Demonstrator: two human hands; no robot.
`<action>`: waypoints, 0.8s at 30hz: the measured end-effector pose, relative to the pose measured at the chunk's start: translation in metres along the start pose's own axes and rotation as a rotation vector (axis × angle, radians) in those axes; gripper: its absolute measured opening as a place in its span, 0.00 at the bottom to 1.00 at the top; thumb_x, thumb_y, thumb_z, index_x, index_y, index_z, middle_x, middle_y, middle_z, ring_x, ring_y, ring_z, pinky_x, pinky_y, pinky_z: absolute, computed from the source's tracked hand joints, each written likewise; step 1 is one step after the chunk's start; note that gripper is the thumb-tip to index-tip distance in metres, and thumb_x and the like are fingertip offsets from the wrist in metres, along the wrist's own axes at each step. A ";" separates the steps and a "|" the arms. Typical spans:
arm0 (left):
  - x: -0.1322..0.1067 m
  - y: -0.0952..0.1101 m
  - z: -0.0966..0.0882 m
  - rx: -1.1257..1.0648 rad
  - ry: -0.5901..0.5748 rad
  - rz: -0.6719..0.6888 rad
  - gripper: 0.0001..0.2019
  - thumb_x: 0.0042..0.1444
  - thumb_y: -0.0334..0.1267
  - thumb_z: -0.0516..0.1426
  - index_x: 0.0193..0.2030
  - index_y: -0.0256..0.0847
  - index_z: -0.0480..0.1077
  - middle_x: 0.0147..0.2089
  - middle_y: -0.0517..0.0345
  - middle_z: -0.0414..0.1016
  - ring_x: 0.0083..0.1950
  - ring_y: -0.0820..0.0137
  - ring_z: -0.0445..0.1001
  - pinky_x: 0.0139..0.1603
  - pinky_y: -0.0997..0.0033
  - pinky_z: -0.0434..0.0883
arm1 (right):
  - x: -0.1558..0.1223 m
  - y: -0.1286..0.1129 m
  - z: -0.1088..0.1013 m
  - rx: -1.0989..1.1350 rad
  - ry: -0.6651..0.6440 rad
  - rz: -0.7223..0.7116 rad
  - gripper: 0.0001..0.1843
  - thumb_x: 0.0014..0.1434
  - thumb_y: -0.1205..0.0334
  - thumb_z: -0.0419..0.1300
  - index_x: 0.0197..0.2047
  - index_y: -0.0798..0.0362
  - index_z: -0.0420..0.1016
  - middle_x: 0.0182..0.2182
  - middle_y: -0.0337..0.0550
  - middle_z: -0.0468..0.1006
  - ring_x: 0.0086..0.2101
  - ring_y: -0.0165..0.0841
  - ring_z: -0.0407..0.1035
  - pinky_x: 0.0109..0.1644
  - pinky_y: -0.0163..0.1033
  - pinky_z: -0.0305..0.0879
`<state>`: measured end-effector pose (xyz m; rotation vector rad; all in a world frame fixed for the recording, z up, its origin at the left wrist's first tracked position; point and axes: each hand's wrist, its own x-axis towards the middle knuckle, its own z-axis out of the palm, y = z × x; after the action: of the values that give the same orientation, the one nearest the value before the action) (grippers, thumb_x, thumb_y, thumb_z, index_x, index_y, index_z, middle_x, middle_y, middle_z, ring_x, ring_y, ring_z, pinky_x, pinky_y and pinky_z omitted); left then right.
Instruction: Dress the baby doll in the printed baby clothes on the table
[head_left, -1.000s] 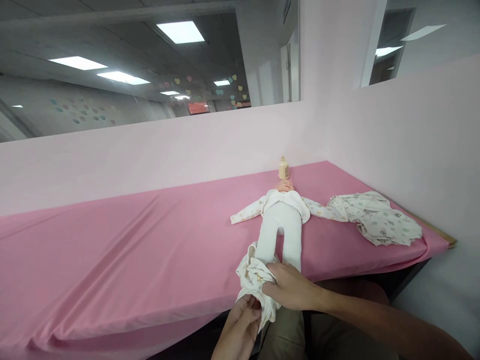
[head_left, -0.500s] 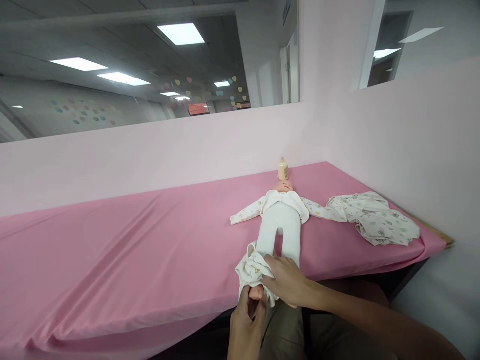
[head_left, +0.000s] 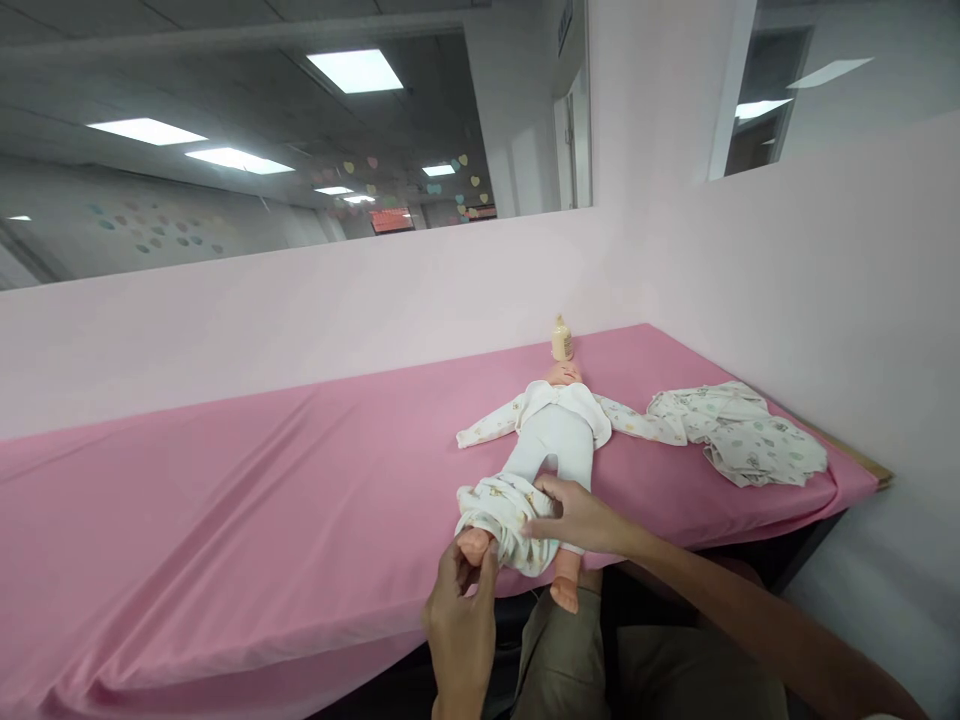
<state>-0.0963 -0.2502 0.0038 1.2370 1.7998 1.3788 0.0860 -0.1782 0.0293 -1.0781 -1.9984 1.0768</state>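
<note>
Pinching one bare foot [head_left: 474,545] of a baby doll [head_left: 556,430] between thumb and fingers of the left hand [head_left: 463,620], nearly closed around it. Touching a printed white garment [head_left: 501,508] with the right hand [head_left: 581,515], part open, thumb and fingers spread; cannot tell whether gripping the fabric there. Bunched in thick folds around the doll's lower leg, just above the pinched foot, near the front edge of the pink-covered surface [head_left: 300,520]. Jutting over that edge with the other foot [head_left: 565,595], also bare, above a trousered knee [head_left: 562,640]. Lying face up, head [head_left: 566,373] farthest from both hands, arms stretched out sideways, dressed in a white jacket [head_left: 598,412] with printed sleeves. Reaching with one sleeve to a crumpled patterned cloth [head_left: 757,440], touching or nearly so. Standing upright just beyond the head, near the wall [head_left: 300,330]: a cream bottle [head_left: 562,342].
</note>
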 end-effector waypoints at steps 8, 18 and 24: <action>0.015 -0.009 -0.005 -0.054 0.052 -0.004 0.21 0.49 0.50 0.60 0.47 0.40 0.70 0.45 0.53 0.78 0.48 0.59 0.76 0.46 0.66 0.72 | 0.004 0.013 0.001 -0.481 -0.114 -0.310 0.04 0.60 0.63 0.56 0.36 0.53 0.71 0.35 0.42 0.74 0.41 0.35 0.66 0.54 0.42 0.54; 0.026 -0.015 -0.007 0.011 0.122 -0.030 0.20 0.49 0.49 0.58 0.47 0.41 0.69 0.45 0.54 0.76 0.48 0.59 0.75 0.47 0.64 0.71 | 0.038 0.021 -0.057 -0.185 0.332 -0.013 0.02 0.56 0.63 0.53 0.34 0.52 0.63 0.28 0.34 0.67 0.30 0.29 0.61 0.35 0.35 0.54; 0.032 -0.024 -0.010 0.046 0.123 -0.056 0.20 0.51 0.49 0.57 0.49 0.42 0.68 0.47 0.52 0.75 0.50 0.59 0.73 0.47 0.64 0.70 | 0.029 0.018 -0.049 -0.223 -0.127 -0.080 0.27 0.52 0.55 0.64 0.54 0.53 0.65 0.47 0.45 0.73 0.47 0.38 0.66 0.49 0.41 0.62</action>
<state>-0.1256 -0.2270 -0.0122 1.1383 1.9448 1.4160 0.1181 -0.1291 0.0404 -1.0536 -2.2863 0.9173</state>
